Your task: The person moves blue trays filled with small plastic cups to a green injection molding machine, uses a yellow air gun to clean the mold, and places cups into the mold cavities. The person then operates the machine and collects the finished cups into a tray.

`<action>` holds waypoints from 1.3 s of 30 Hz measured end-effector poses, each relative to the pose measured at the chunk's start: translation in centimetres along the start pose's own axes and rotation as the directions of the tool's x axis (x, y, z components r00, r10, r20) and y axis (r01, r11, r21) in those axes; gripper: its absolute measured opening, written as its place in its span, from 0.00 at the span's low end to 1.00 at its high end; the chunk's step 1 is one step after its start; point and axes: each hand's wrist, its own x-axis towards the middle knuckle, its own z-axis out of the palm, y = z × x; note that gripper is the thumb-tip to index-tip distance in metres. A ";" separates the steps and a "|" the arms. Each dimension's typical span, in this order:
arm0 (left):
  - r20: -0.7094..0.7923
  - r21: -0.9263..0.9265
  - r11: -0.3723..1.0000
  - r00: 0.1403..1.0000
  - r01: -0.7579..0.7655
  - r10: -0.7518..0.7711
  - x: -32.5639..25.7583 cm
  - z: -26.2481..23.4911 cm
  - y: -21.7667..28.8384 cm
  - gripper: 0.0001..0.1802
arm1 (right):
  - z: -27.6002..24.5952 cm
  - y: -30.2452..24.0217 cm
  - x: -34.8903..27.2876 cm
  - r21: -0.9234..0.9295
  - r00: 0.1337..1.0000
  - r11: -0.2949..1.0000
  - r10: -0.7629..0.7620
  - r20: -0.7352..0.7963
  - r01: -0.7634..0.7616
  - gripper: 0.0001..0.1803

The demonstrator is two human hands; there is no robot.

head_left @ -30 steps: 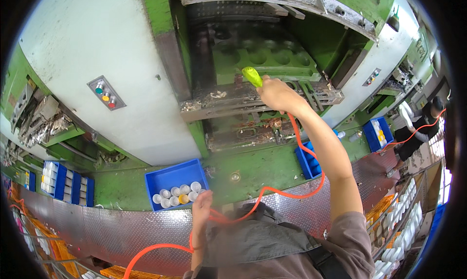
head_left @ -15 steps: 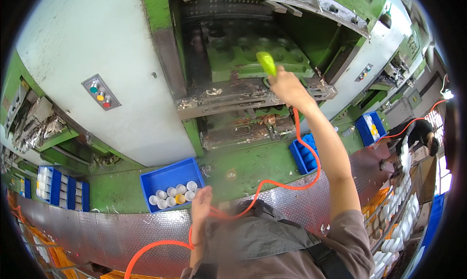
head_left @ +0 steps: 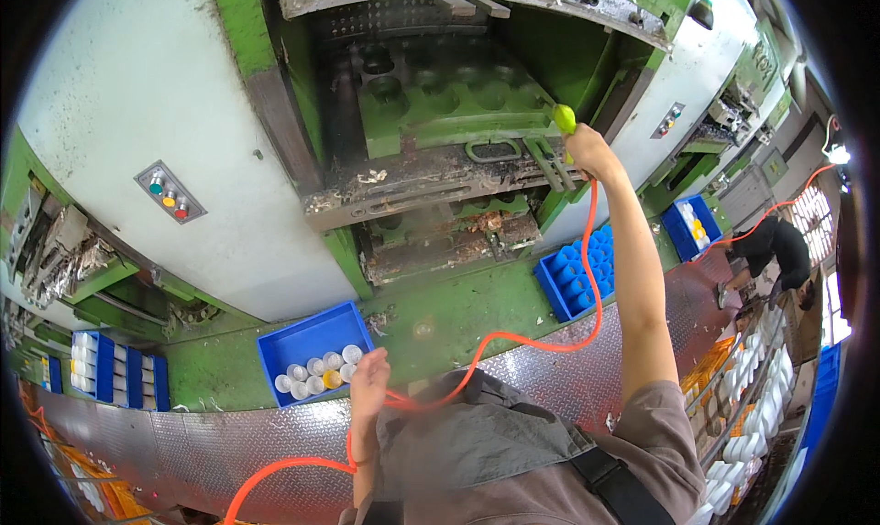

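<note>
We wrap right hand (head_left: pixel 589 151) round gun (head_left: pixel 565 119) at 1 o'clock, near mould (head_left: pixel 449 122); hose (head_left: pixel 513 338) hangs slack, likely for reach. Left hand (head_left: pixel 369 380) at 7 o'clock, by hose; we can't tell its grip.

From the head, a fisheye (edges bent around its rim) looked down toward the green machine (head_left: pixel 449 122) nearby.

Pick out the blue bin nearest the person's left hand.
The partly filled bin just beyond and left of the left hand, with one yellow piece among whitish pieces; the other blue bins stand farther to either side.
</note>
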 end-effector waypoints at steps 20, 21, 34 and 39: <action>0.631 0.336 0.932 0.702 0.136 -0.330 -5.0 -2.5 7.1 0.15 | 2.9 -7.9 15.8 0.421 0.952 0.905 -0.177 0.249 0.058 0.15; 0.633 0.292 0.935 0.692 0.202 -0.348 -5.4 -2.7 7.0 0.16 | 3.5 -8.8 15.2 0.422 0.947 0.903 -0.205 0.248 0.085 0.16; 0.501 0.491 0.870 0.804 0.041 -0.321 -8.0 -1.8 5.8 0.14 | 3.0 -11.6 -0.5 0.588 0.763 0.762 -0.543 0.352 0.272 0.21; 0.472 0.381 0.919 0.833 0.102 -0.288 -10.8 -0.5 5.9 0.13 | 4.7 -12.1 2.4 0.397 0.849 0.830 -0.492 0.191 0.392 0.17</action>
